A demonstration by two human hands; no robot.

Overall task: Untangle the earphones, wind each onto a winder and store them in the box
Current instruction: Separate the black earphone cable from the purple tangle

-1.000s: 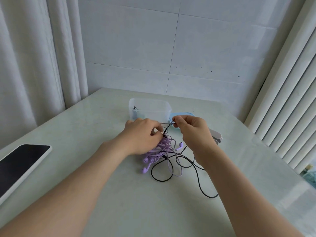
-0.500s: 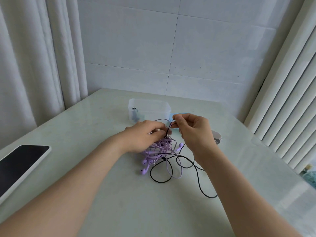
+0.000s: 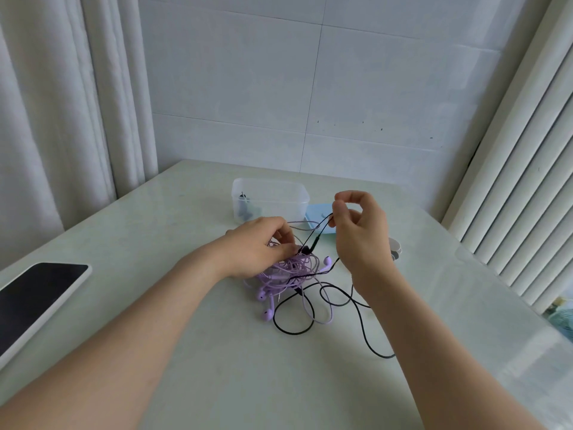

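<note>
A tangle of purple earphones (image 3: 291, 271) and black earphones (image 3: 359, 308) lies on the pale table (image 3: 186, 352). My left hand (image 3: 260, 246) holds the top of the purple bundle down, fingers curled into the cords. Raised above the tangle, my right hand (image 3: 359, 231) pinches a black cord, which runs taut down to a black earbud by my left fingers. A clear plastic box (image 3: 271, 198) stands behind the tangle with a dark item inside. Its light blue lid (image 3: 319, 217) lies to the box's right. Pale winders (image 3: 395, 248) peek out behind my right hand.
A tablet with a dark screen (image 3: 34, 299) lies at the table's left edge. White curtains hang on the left, and white vertical slats stand on the right. A tiled wall closes the back. Black cord loops trail toward the near right.
My right hand has lifted up and to the right, drawing the black cord out of the tangle. My left hand stayed on the purple bundle.
</note>
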